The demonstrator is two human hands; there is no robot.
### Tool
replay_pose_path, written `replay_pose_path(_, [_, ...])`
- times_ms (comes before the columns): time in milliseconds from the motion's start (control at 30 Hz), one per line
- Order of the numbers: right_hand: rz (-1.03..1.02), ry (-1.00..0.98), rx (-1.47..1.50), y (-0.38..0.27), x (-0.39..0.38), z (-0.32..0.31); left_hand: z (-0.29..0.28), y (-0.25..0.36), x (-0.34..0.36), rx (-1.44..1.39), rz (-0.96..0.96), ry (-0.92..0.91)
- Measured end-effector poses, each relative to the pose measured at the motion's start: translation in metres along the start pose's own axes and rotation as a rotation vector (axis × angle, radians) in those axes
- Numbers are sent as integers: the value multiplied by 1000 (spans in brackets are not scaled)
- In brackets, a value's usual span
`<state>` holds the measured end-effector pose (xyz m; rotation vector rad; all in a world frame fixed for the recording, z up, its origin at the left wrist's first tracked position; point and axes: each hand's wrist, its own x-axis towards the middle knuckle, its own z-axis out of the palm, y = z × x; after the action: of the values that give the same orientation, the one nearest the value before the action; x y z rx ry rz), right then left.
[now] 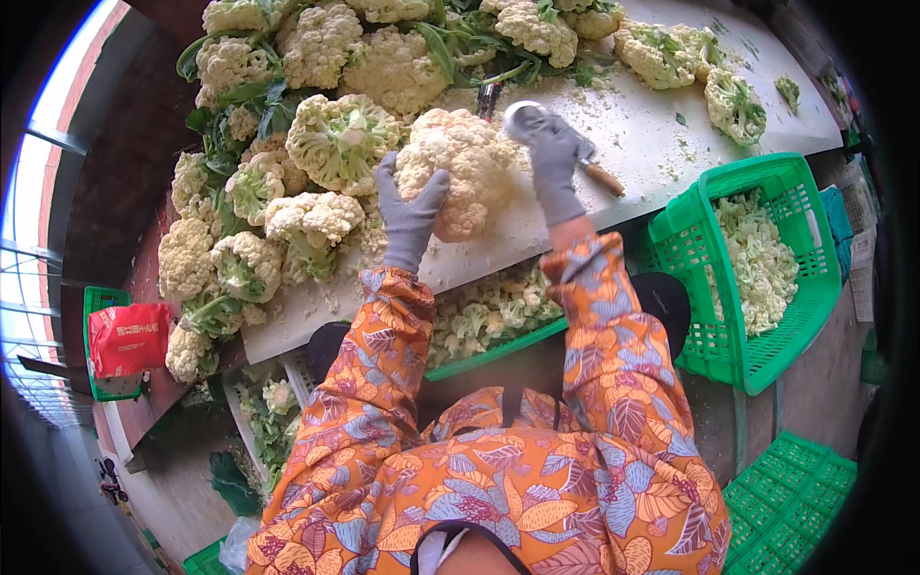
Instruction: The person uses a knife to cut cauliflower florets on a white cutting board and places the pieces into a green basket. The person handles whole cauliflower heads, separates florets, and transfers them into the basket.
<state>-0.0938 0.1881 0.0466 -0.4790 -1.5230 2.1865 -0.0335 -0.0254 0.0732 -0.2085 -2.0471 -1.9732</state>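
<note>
My left hand (410,213), in a grey glove, grips the left side of a large cream cauliflower (458,168) on the white tabletop (613,144). To the right of it my right hand (556,158), gloved too, is closed around a round silvery tool (524,117); its exact kind is blurred. A knife with a wooden handle (604,179) lies beside the right hand, its blade partly hidden by the glove. Behind the cauliflower rests a slim dark and red handle (489,99).
Whole cauliflowers (321,48) with leaves pile up left and behind. A green crate (743,278) of cut florets stands at the right. More florets (494,316) fill a green container below the table edge. A red bag (132,338) sits far left; green crates (791,508) lie lower right.
</note>
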Motion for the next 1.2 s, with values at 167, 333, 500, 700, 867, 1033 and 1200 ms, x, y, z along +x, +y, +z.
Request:
replay_pose_path(167, [-96,-61,-242,25,-22,-13,-9,2,-18,37,58,-69])
replay_pose_path(333, [125,-59,105,51,-50,-40,-49,17,9,156,-261,-225])
replay_pose_path(500, [144,-269,315,61,-34,-21,-15,35,37,75,-183,-360])
replay_pose_path(700, [129,-330,-25,50,41,-54,8,30,33,250,25,-364])
replay_pose_path(867, [-672,-577,-427,-70,-28,41,16,49,27,498,96,-432])
replay_pose_path(1033, [-106,-50,151,-35,53,-4,16,32,22,266,124,-300])
replay_pose_path(1200, [-469,-374,-170,-6,-8,1,10,35,0,152,95,-300])
